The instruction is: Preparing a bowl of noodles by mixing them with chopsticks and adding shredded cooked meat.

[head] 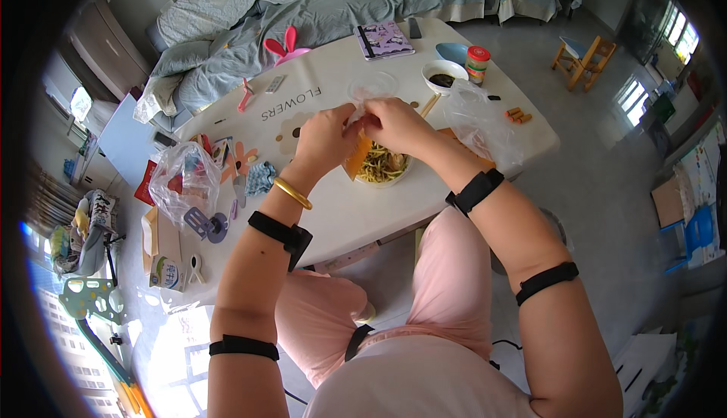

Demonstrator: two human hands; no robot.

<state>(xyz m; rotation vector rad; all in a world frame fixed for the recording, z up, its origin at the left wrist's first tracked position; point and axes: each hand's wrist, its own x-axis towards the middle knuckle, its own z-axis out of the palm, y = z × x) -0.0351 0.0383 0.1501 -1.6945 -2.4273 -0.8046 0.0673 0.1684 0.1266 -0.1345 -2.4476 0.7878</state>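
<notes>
My left hand (326,137) and my right hand (396,125) meet over the table, fingertips pinching a crumpled piece of translucent plastic (356,113) between them. Just below the left fingers is an orange packet or sheet (358,159); the fingers partly cover it, so whether it is gripped is unclear. Under both hands sits a round bowl of noodle-like shredded food (381,167), its upper part hidden. A second orange piece (470,150) lies beside my right forearm. Beyond the hands lies a clear round lid (379,84).
At the right are chopsticks (430,105), a white bowl of dark sauce (444,75), a red-lidded jar (477,66) and a clear plastic bag (474,114). Leftward lie a filled plastic bag (184,182), a blue cloth (261,178) and a carton (164,253). A notebook (385,40) lies far back.
</notes>
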